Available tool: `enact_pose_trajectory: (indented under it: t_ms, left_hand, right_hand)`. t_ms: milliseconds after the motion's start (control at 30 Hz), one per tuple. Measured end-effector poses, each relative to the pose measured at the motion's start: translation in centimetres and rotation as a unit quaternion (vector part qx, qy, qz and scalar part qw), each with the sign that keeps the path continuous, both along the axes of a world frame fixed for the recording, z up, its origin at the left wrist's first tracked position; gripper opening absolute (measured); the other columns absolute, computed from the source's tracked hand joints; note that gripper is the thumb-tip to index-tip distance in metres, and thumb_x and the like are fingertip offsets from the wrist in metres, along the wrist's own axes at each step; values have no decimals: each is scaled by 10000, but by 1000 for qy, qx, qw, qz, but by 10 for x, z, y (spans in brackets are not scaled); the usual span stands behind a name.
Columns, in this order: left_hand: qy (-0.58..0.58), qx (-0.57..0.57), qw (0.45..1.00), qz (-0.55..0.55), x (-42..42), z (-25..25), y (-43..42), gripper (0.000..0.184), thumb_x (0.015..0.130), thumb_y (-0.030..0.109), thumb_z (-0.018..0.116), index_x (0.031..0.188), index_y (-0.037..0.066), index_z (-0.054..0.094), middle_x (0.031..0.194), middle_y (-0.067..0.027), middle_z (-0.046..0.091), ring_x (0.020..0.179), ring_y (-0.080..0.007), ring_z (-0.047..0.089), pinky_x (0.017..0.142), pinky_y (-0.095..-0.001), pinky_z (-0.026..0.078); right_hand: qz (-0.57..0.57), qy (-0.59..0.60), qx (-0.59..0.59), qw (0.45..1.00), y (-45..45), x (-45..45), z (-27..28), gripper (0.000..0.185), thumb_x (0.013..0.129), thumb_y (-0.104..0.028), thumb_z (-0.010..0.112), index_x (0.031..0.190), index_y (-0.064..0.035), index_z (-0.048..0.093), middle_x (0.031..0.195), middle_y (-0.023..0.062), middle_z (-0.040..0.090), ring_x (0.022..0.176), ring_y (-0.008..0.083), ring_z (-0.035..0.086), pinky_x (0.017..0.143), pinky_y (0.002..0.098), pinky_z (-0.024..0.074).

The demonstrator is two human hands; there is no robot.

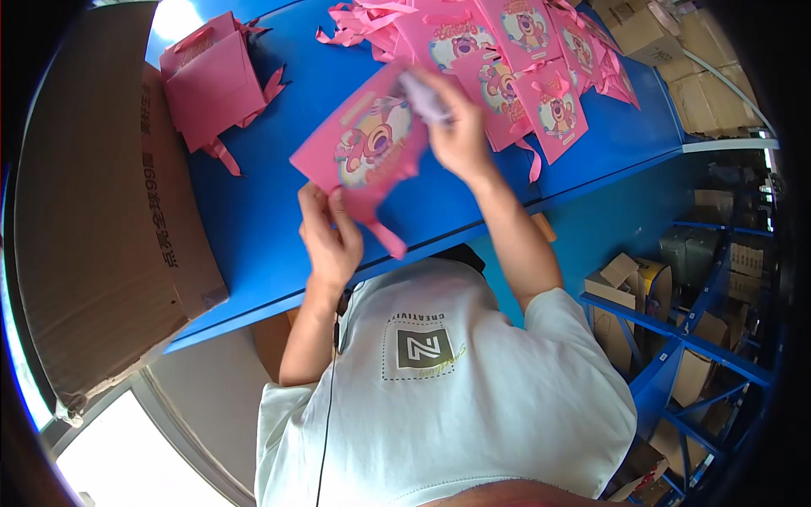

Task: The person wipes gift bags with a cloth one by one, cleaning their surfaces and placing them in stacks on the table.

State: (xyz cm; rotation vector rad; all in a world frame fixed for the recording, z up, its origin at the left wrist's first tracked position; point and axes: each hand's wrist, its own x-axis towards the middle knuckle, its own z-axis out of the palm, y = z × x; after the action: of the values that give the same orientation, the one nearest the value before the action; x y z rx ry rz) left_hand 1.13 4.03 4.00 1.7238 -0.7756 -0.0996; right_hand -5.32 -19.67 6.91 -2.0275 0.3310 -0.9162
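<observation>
A pink paper gift bag (351, 139) with a cartoon bear print is tilted above the blue table. My left hand (332, 232) pinches its near edge, beside the pink ribbon handle (384, 237) that hangs down. In my right hand (463, 139) is a crumpled greyish-purple cloth (424, 97), smeared by motion, at the bag's far right corner. I cannot tell whether the cloth touches the bag. The fingertips of the right hand are partly hidden behind the cloth.
Several pink bags (507, 84) lie overlapping at the back right of the blue table (262, 215). Another stack of pink bags (215, 84) lies at the back left. A large cardboard box (101, 211) stands at the left; blue shelving (667, 338) holds cartons at the right.
</observation>
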Motion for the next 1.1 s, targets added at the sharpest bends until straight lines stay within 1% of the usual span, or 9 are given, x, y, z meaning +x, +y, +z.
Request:
enact_pose_trajectory:
  t_ms: [67,133,233,300,400,467,633,900,1100]
  left_hand:
    - [-59,43,997,30,9,23,14,254,1020,-61,576,1256,31,567,1108,-155,715,951,-239,723,844,-361,619]
    - [-292,90,952,-18,26,40,14,431,831,-149,629,1210,44,697,1275,-117,721,1191,-348,671,1028,-455,552]
    - [-188,126,973,-54,32,21,20,499,782,-137,651,1231,70,724,1360,-92,696,1337,-381,571,1116,-488,482]
    - [-91,157,978,-98,29,9,27,569,734,-125,674,1253,96,750,1446,-67,670,1483,-413,471,1204,-521,412]
    - [-151,206,963,-91,19,-6,33,604,745,-125,671,1296,113,738,1487,-108,638,1511,-421,440,1223,-535,388]
    - [-211,246,942,-87,12,-11,32,639,757,-125,669,1340,130,725,1529,-148,605,1539,-430,409,1243,-550,364]
    - [-282,340,895,61,-9,-8,23,658,776,-115,663,1376,153,701,1583,-236,524,1559,-434,374,1272,-586,302]
    - [-270,320,908,33,0,-25,32,664,803,-102,654,1443,68,594,1573,-293,500,1541,-442,398,1264,-611,292]
    - [-258,253,928,92,-4,-37,33,562,820,-120,595,1372,-20,544,1510,-275,562,1500,-433,464,1231,-551,367]
  right_hand:
    - [-51,-85,-56,993,-24,-20,5,540,867,138,566,1361,-53,671,1290,168,743,1054,250,749,873,352,624]
    - [-66,-186,1,980,-30,-29,33,472,902,104,575,1348,-18,666,1279,178,743,1048,238,751,876,326,619]
    - [-59,-174,-5,983,-31,-37,30,478,896,84,609,1366,5,649,1301,179,736,1062,240,748,899,329,620]
    - [33,-34,-8,999,-16,-42,11,550,898,83,554,1435,-8,628,1380,167,707,1191,298,715,1045,393,576]
    - [79,95,-14,992,12,-41,-26,598,877,94,584,1468,7,593,1444,204,660,1299,345,662,1089,425,552]
    - [63,213,-341,913,21,-38,-46,667,838,101,650,1495,40,550,1501,262,596,1423,403,559,1157,470,496]
    - [124,187,-278,934,17,-25,-47,708,794,66,706,1477,93,523,1507,329,558,1495,467,452,1243,512,381]
    - [123,189,-255,940,39,24,-49,700,798,124,683,1480,74,535,1556,292,527,1495,434,463,1217,480,432]
    - [282,34,-231,930,100,37,-65,666,806,31,730,1447,49,550,1498,259,585,1449,411,520,1192,475,452]
